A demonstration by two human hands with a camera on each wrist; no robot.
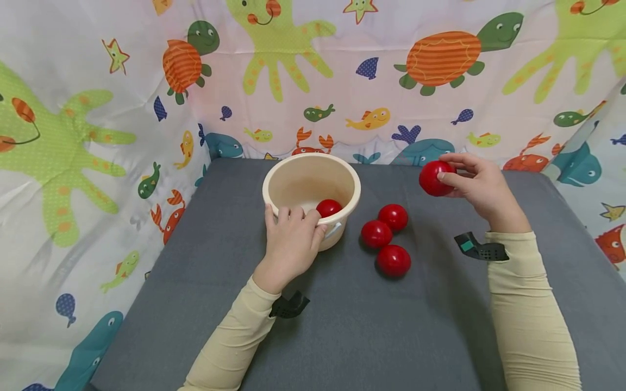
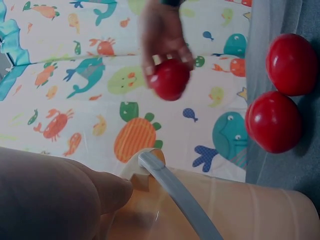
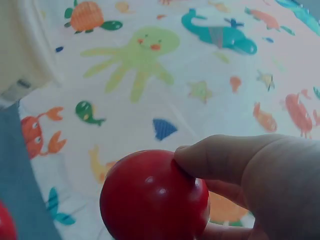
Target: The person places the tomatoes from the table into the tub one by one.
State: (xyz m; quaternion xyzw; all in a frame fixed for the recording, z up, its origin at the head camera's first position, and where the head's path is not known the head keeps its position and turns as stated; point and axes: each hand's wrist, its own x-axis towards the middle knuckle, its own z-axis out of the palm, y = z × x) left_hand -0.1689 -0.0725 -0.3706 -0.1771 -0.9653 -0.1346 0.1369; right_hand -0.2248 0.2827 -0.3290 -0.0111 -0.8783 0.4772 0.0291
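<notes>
My left hand (image 1: 293, 241) grips the near rim of a cream plastic bucket (image 1: 337, 239), its fingers curled over the edge. Inside the bucket a red ball (image 1: 329, 207) lies by the right wall. A grey handle (image 2: 180, 197) hangs along the bucket's outside in the left wrist view. Up in the air to the right, my right hand (image 1: 481, 184) holds another shiny red ball (image 1: 437, 178) between thumb and fingers. That held ball (image 3: 152, 195) fills the lower middle of the right wrist view.
Right of the bucket, three more red balls lie close together on the grey surface (image 1: 313, 336): a far one (image 1: 393, 217), a middle one (image 1: 376, 234) and a near one (image 1: 393, 260). A curtain (image 1: 303, 70) printed with sea animals hangs behind and along the sides.
</notes>
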